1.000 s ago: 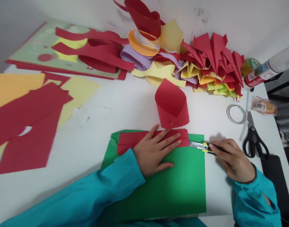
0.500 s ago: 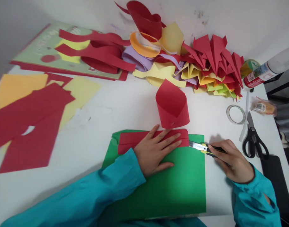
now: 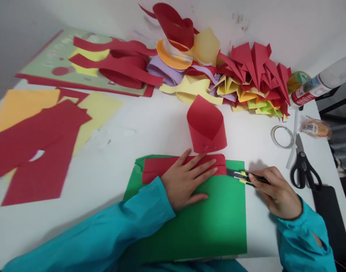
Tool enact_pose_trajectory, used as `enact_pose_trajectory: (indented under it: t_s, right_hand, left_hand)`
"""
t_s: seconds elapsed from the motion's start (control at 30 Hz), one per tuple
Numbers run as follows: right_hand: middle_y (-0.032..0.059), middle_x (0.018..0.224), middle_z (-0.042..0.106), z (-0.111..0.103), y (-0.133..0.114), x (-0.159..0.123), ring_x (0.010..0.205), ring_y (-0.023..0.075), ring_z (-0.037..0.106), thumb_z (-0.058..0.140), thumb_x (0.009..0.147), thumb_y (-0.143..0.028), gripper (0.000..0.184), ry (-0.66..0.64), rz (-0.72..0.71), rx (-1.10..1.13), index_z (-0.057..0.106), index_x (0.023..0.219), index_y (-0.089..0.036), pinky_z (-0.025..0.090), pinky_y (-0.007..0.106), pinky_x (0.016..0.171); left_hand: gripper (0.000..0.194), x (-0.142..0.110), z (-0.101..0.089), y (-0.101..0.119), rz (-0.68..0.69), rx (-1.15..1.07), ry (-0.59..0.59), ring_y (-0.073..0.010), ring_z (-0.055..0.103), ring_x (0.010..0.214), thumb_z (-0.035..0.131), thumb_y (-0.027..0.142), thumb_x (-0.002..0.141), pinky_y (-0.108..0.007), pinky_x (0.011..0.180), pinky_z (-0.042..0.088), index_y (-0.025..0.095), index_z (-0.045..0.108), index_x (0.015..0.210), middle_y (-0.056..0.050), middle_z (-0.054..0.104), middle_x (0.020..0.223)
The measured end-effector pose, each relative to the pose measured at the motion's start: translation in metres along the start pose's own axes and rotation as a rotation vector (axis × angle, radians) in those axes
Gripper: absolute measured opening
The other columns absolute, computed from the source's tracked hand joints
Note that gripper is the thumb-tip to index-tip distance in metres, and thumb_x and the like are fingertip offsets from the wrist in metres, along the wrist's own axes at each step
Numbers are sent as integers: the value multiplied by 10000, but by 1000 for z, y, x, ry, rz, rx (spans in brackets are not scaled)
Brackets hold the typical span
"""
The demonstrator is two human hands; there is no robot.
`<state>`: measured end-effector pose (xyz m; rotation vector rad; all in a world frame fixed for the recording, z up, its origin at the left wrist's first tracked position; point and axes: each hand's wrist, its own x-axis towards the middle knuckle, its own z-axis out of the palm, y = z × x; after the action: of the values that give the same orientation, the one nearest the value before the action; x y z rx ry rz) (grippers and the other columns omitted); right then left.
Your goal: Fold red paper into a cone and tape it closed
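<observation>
Spread flat, my left hand (image 3: 186,181) presses a folded red paper strip (image 3: 157,168) onto a green sheet (image 3: 212,223). Its fingers are apart and it grips nothing. My right hand (image 3: 279,192) is closed around a black-and-yellow utility knife (image 3: 248,177). The knife's blade points left, its tip at the right end of the red strip. Just beyond my left fingertips stands a curled red paper piece (image 3: 208,124), with its pointed flap upward. Part of the strip is hidden under my left hand.
Scissors (image 3: 304,170), a tape roll (image 3: 282,136) and a wrapped item (image 3: 316,127) lie at the right, below a bottle (image 3: 311,90). Folded red paper pieces (image 3: 254,64) are heaped along the wall. Red sheets (image 3: 45,162) lie at the left, near a pale green board (image 3: 45,56).
The view has shifted slightly. My right hand and the knife have tilted a little, and the blade now looks darker. My left hand stays flat on the strip.
</observation>
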<state>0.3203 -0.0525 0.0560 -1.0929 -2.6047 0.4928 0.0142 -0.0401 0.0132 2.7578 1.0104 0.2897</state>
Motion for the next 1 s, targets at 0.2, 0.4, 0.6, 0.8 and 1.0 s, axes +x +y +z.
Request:
enact_pose_trajectory:
  t_s: [0.2, 0.4, 0.6, 0.8, 1.0]
  right_hand:
    - [112, 1104, 557, 2, 0, 2, 918, 232, 520, 455, 815, -75, 539, 27, 4, -14, 407, 1331, -223, 497, 420, 749]
    - [118, 1120, 545, 4, -3, 4, 926, 230, 504, 444, 796, -29, 560, 15, -8, 9, 414, 1327, -205, 483, 414, 756]
    - [114, 1099, 550, 0, -2, 2, 916, 226, 505, 464, 800, -48, 532, 9, -14, 36, 435, 1306, -207, 494, 407, 741]
    - [118, 1068, 552, 10, -12, 12, 920, 232, 513, 444, 822, -77, 510, 41, -3, 8, 429, 1317, -203, 500, 420, 760]
    - [114, 1066, 561, 10, -13, 10, 909, 225, 522, 421, 834, -81, 496, 26, -7, 34, 436, 1310, -217, 506, 410, 739]
  left_hand:
    - [651, 1, 0, 0, 0, -12, -5, -301, 206, 1340, 357, 606, 838, -553, 1077, -10, 241, 320, 1376, -40, 356, 1432]
    - [656, 1, -1, 0, -6, -14, -19, -307, 209, 1340, 379, 601, 833, -554, 1078, -1, 242, 316, 1378, -42, 345, 1438]
    - [656, 0, 0, 0, -2, -5, -13, -312, 201, 1340, 349, 610, 838, -562, 1074, 9, 241, 312, 1380, -32, 333, 1444]
    - [708, 1, -2, 1, -6, -22, -9, -303, 200, 1342, 341, 609, 840, -558, 1078, 6, 178, 267, 1398, -73, 382, 1415]
    - [741, 2, -3, 2, -13, -22, -3, -303, 203, 1343, 325, 612, 843, -557, 1080, 5, 137, 236, 1406, -103, 425, 1384]
